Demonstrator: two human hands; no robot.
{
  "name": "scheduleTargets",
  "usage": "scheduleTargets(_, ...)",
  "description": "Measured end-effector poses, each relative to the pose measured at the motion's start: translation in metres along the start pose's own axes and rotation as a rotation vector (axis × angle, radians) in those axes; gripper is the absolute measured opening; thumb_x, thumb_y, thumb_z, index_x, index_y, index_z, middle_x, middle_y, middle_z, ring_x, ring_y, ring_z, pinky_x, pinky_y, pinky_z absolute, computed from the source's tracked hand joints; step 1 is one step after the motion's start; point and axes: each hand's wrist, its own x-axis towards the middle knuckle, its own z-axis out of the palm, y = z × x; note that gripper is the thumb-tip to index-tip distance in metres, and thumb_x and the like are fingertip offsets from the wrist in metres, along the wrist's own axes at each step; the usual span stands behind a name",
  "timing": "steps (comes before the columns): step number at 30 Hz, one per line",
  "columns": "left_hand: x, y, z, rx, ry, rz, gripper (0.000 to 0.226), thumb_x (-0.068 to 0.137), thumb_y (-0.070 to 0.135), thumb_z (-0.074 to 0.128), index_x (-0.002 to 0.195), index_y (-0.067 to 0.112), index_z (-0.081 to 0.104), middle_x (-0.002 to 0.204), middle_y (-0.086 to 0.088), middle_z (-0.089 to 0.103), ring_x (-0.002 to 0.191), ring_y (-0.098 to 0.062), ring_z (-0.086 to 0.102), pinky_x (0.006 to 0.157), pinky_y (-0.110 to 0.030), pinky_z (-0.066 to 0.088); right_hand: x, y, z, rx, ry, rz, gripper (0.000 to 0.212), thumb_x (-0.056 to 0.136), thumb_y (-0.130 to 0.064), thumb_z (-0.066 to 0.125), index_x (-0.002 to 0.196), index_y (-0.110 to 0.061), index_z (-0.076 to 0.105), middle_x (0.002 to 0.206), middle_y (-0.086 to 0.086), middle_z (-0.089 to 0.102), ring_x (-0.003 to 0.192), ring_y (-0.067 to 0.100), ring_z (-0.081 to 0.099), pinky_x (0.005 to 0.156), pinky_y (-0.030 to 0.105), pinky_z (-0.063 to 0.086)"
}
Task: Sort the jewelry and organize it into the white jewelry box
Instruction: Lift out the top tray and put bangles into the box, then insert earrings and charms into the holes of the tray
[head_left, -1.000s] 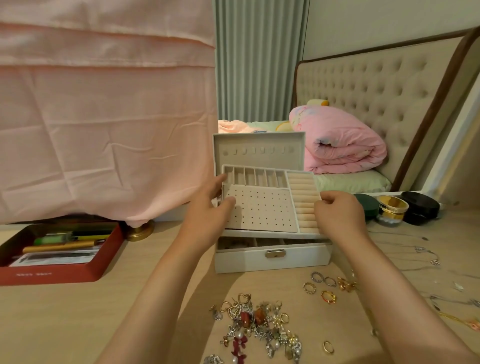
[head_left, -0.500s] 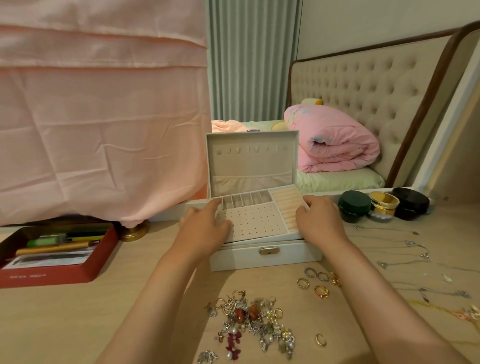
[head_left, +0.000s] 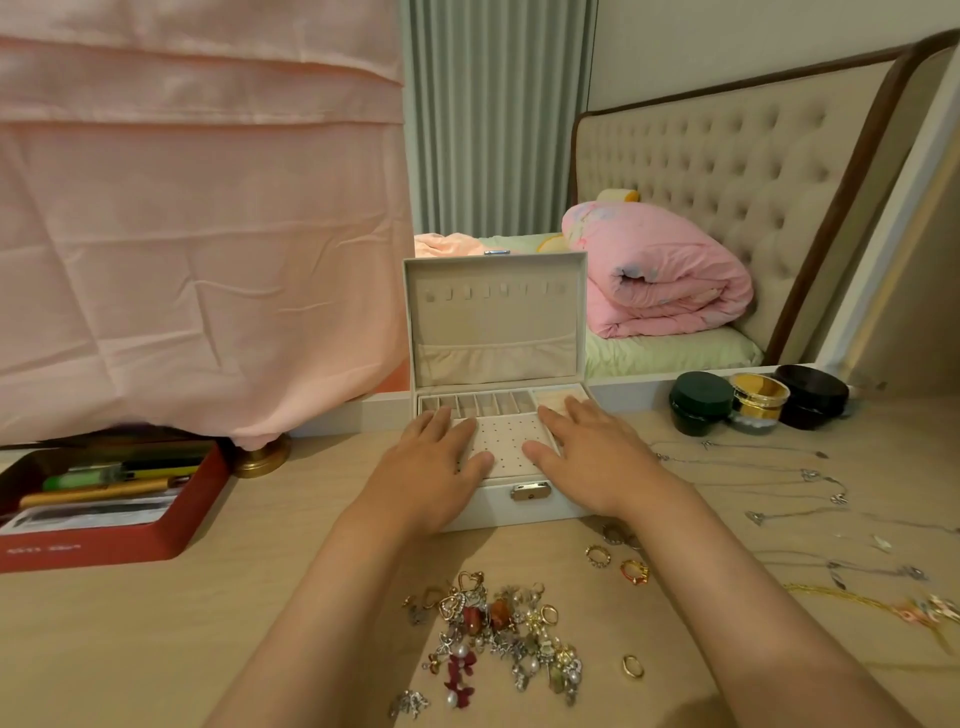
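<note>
The white jewelry box (head_left: 496, 322) stands open on the wooden table, lid upright. Its beige tray (head_left: 506, 441) with earring holes and small slots sits level inside the box. My left hand (head_left: 434, 467) lies flat on the tray's left side, fingers spread. On the tray's right side my right hand (head_left: 587, 457) rests flat, also with spread fingers. Neither hand holds anything. A heap of earrings and charms (head_left: 498, 639) lies near me in front of the box. Several rings (head_left: 618, 564) lie to its right. Thin necklaces (head_left: 795, 488) are spread at the far right.
A red tin (head_left: 119, 540) with pens sits at the left. Three round jars (head_left: 758, 397) stand right of the box. A pink cloth (head_left: 197, 218) hangs over the left; a brass base (head_left: 262, 457) stands under it. A mirror behind shows a bed.
The tray, held tilted above the box a second ago, has come down into the box. Both hands moved from gripping its edges to lying flat on top of it.
</note>
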Motion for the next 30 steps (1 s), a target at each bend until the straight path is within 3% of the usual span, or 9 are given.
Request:
scheduleTargets(8, 0.001, 0.0, 0.0, 0.015, -0.053, 0.006, 0.063, 0.103, 0.056, 0.027, 0.159, 0.031, 0.013, 0.168, 0.0, -0.003, 0.154, -0.017, -0.007, 0.124, -0.039, 0.003, -0.001, -0.005, 0.004, -0.035, -0.037, -0.089, 0.065, 0.101, -0.066, 0.017, 0.16, -0.04, 0.006, 0.17, 0.003, -0.002, 0.157, 0.023, -0.005, 0.126, 0.045, -0.003)
scheduleTargets(12, -0.008, -0.005, -0.007, -0.148, 0.06, 0.039, 0.056, 0.102, 0.045, 0.045, 0.154, 0.028, 0.033, 0.164, 0.0, 0.024, 0.152, -0.016, 0.016, 0.123, -0.036, 0.015, -0.006, -0.012, -0.003, 0.037, 0.028, -0.115, 0.064, 0.102, -0.062, 0.028, 0.16, -0.038, 0.016, 0.17, 0.003, 0.003, 0.157, 0.023, 0.001, 0.126, 0.046, 0.003)
scheduleTargets(14, -0.022, -0.01, -0.013, -0.176, 0.208, 0.06, 0.046, 0.1, 0.041, 0.05, 0.144, 0.031, 0.048, 0.151, 0.005, 0.045, 0.141, -0.016, 0.034, 0.116, -0.036, 0.028, -0.013, -0.024, -0.009, 0.058, 0.173, -0.21, 0.057, 0.102, -0.055, 0.04, 0.156, -0.036, 0.033, 0.167, 0.001, 0.021, 0.153, 0.022, 0.016, 0.122, 0.044, 0.014)
scheduleTargets(17, -0.044, -0.018, -0.021, -0.136, 0.411, 0.135, 0.02, 0.096, 0.032, 0.056, 0.115, 0.031, 0.062, 0.114, 0.013, 0.06, 0.111, -0.012, 0.049, 0.094, -0.034, 0.042, -0.027, -0.051, -0.021, 0.132, 0.343, -0.404, 0.03, 0.1, -0.038, 0.054, 0.128, -0.034, 0.064, 0.125, -0.009, 0.059, 0.12, 0.016, 0.051, 0.099, 0.036, 0.04)
scheduleTargets(20, -0.065, -0.029, -0.025, -0.208, 0.244, 0.108, 0.006, 0.093, 0.028, 0.06, 0.096, 0.034, 0.061, 0.09, 0.018, 0.061, 0.084, -0.003, 0.055, 0.071, -0.026, 0.042, -0.044, -0.078, -0.02, 0.168, 0.185, -0.504, 0.019, 0.097, -0.032, 0.059, 0.108, -0.037, 0.073, 0.103, -0.015, 0.069, 0.095, 0.008, 0.06, 0.082, 0.032, 0.05)
scheduleTargets(23, -0.082, -0.042, -0.017, -0.243, -0.037, 0.025, 0.009, 0.093, 0.029, 0.059, 0.09, 0.035, 0.065, 0.084, 0.017, 0.066, 0.079, 0.001, 0.06, 0.066, -0.019, 0.044, -0.052, -0.091, -0.005, 0.123, -0.024, -0.507, 0.018, 0.095, -0.03, 0.064, 0.108, -0.038, 0.075, 0.104, -0.015, 0.072, 0.09, 0.005, 0.064, 0.082, 0.03, 0.054)
scheduleTargets(27, -0.091, -0.052, -0.008, -0.292, -0.098, 0.01, 0.009, 0.089, 0.034, 0.065, 0.085, 0.031, 0.073, 0.08, 0.015, 0.071, 0.075, 0.001, 0.063, 0.067, -0.016, 0.047, -0.05, -0.092, 0.018, 0.021, -0.095, -0.5, 0.021, 0.094, -0.028, 0.065, 0.111, -0.035, 0.075, 0.102, -0.012, 0.072, 0.09, 0.011, 0.064, 0.083, 0.035, 0.056)
scheduleTargets(30, -0.091, -0.05, -0.007, -0.34, -0.15, 0.026, 0.012, 0.078, 0.041, 0.078, 0.083, 0.032, 0.072, 0.078, 0.015, 0.069, 0.069, 0.003, 0.06, 0.066, -0.016, 0.048, -0.05, -0.089, 0.025, 0.011, -0.132, -0.482, 0.021, 0.092, -0.027, 0.068, 0.11, -0.036, 0.075, 0.097, -0.012, 0.071, 0.087, 0.011, 0.064, 0.076, 0.032, 0.053)
